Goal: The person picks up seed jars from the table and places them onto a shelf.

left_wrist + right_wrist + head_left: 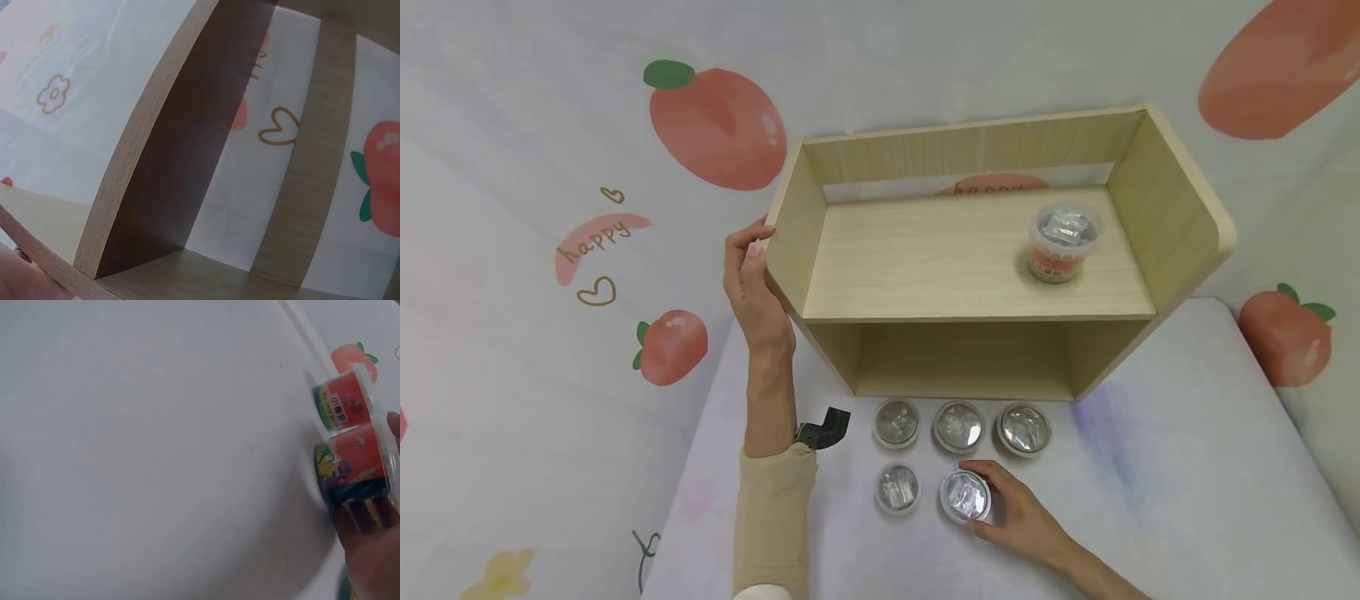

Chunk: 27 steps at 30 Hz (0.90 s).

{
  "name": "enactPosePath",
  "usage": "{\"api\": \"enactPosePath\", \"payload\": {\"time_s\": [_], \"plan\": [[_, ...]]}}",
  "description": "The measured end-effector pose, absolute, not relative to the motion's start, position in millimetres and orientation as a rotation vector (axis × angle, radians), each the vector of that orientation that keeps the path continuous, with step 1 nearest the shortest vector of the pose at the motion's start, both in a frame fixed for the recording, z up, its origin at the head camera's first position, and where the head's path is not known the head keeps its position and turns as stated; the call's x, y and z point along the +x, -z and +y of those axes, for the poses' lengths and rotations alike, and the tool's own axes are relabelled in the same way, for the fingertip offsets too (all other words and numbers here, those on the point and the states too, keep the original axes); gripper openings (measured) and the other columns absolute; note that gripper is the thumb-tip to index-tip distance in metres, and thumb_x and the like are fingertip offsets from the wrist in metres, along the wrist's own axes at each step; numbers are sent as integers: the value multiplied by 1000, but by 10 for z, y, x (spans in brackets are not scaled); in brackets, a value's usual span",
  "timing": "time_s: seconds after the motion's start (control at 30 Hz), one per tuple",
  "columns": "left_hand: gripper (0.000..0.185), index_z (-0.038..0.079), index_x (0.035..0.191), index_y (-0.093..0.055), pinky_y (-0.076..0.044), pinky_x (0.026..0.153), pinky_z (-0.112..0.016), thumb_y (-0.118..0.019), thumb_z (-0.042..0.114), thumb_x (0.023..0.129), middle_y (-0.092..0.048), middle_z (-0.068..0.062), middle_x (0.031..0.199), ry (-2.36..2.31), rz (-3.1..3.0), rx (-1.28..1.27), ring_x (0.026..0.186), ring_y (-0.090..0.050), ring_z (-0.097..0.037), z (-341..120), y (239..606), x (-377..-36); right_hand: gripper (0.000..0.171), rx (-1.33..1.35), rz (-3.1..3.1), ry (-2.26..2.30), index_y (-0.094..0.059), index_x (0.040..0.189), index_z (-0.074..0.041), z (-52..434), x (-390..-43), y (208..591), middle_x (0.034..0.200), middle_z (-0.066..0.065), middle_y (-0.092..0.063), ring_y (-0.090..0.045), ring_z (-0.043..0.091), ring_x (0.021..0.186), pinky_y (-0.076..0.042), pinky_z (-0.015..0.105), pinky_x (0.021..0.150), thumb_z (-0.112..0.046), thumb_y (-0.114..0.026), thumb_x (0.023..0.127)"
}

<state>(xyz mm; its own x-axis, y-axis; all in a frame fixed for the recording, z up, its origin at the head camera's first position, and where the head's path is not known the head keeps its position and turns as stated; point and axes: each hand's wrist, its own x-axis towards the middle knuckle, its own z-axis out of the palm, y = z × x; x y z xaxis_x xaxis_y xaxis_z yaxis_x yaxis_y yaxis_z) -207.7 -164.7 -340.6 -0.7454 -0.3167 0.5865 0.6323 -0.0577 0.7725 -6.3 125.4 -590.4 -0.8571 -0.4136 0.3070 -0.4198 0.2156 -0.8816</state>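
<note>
Our left hand (757, 293) grips the left side of the shelf (910, 258) — firm pressure should steady it. In front of the shelf, our right hand (1021, 518) clasps a tub (966, 497) — fingers round its wall should keep it level. Pale wood grain meets smooth, round plastic.

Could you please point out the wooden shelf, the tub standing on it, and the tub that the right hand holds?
Wooden shelf (910, 258), head view: bare upper board.
Standing tub (1062, 247), head view: front of the rim.
Held tub (966, 497), head view: middle of its top.
</note>
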Motion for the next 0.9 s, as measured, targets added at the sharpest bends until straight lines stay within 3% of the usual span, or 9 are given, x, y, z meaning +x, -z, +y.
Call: {"api": "enactPosePath", "payload": {"time_s": [0.3,0.9], "plan": [[26,12,105,-65,-42,89,-40,-42,20,97,-58,-15,124,1861,-1566,-359,113,-52,-32,-1648,3414,-2088,84,735,-2581,-1731,-48,145,-10,1231,-13,5868,139,5,-59,-51,15,131,-26,11,108,-16,-88,72],[27,11,106,-65,-38,94,-42,-42,21,96,-58,-14,123,1826,-1586,-341,119,-48,-32,-1651,3424,-2092,78,840,-2592,-1688,-51,143,-6,1218,-37,5826,138,9,-60,-54,20,129,-28,12,108,-20,-87,75]]}}
